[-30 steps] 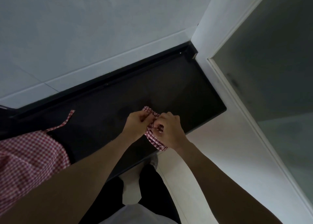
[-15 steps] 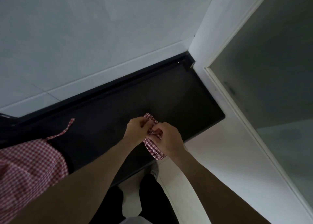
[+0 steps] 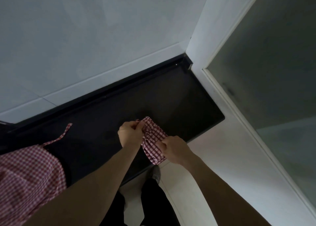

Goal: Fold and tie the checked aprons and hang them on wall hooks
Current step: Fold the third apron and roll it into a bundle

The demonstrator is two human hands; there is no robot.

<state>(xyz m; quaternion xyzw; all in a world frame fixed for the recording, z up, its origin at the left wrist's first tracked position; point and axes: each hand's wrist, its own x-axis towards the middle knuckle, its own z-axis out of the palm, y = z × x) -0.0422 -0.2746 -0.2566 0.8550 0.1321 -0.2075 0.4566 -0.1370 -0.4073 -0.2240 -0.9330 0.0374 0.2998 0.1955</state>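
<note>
Gripping: left hand [image 3: 130,134] and right hand [image 3: 174,149] each pinch the folded apron bundle [image 3: 153,138].
Nearby: second checked apron [image 3: 29,172] on black counter [image 3: 102,123].

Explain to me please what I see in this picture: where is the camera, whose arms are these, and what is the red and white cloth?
There is no machine here. A person wears a wide-angle camera on the head, and it looks forward and down, so the two bare arms coming from the bottom edge are the person's own.

The left hand and the right hand both pinch a small folded bundle of red-and-white checked apron cloth, held just over the glossy black countertop; whether it touches the top I cannot tell. A second red-and-white checked apron lies spread at the left, its thin strap trailing across the black surface. Behind is a pale tiled wall; at right, a frosted glass panel.
</note>
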